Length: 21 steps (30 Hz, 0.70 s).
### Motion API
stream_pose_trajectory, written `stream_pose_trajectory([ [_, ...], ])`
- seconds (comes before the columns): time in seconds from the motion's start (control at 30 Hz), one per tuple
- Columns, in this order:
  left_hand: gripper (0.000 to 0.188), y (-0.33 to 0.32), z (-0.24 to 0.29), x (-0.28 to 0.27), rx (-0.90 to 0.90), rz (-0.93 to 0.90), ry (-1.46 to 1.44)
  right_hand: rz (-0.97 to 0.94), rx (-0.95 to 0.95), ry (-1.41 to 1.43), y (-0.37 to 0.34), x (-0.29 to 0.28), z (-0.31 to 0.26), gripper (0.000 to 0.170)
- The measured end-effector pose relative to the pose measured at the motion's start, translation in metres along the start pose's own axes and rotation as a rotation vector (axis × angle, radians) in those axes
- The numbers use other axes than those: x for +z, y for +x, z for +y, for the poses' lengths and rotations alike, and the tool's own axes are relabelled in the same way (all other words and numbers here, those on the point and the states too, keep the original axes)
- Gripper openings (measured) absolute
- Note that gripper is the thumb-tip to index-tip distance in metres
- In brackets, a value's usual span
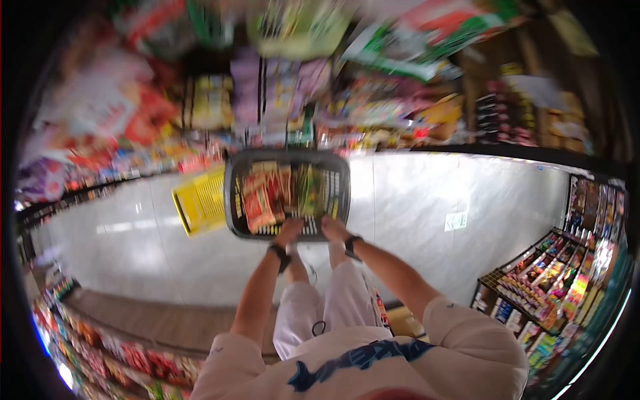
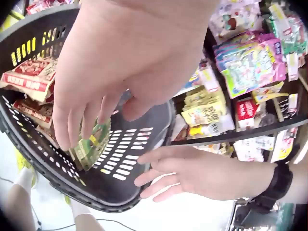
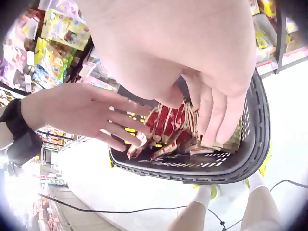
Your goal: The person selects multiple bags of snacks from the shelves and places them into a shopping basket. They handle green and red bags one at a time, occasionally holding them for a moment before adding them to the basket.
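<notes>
A dark grey shopping basket (image 1: pixel 345 193) stands before the person's legs. Several red-and-cream snack packets (image 1: pixel 260 200) lie in its left part, with green packets (image 1: pixel 310 190) to their right. At the near rim, the left hand (image 1: pixel 289 231) hangs over the basket; in the left wrist view its fingers reach down loosely above the green packets (image 2: pixel 91 147). The right hand (image 1: pixel 335 230) is beside it at the same rim, its fingers relaxed and apart in the left wrist view. Neither hand holds anything. Both wrists wear black bands.
A yellow basket (image 1: pixel 200 201) is left of the grey one, partly hidden by it. Shelves of bagged snacks (image 1: pixel 280 87) run along the far side, blurred. Another product rack (image 1: pixel 540 287) stands at the right over the pale floor (image 1: pixel 427 200). A thin dark cable (image 3: pixel 125 210) trails low.
</notes>
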<state>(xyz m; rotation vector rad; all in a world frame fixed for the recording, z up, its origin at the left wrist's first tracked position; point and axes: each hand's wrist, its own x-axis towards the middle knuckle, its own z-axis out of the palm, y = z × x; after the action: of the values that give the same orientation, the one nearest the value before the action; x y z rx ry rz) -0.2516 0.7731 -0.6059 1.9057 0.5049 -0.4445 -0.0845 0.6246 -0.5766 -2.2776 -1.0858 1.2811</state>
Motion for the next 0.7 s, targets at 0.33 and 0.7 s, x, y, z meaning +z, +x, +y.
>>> stream_pose_trajectory([
  [0.33, 0.045, -0.138, 0.315, -0.195, -0.113, -0.057, -0.789, 0.211, -0.114, 0.489, -0.121, -0.201, -0.065, 0.022],
  [0.7, 0.041, -0.143, 0.699, -0.365, 0.621, 0.06, 0.048, 0.974, -0.635, 0.471, -0.258, -0.63, -0.232, 0.031],
])
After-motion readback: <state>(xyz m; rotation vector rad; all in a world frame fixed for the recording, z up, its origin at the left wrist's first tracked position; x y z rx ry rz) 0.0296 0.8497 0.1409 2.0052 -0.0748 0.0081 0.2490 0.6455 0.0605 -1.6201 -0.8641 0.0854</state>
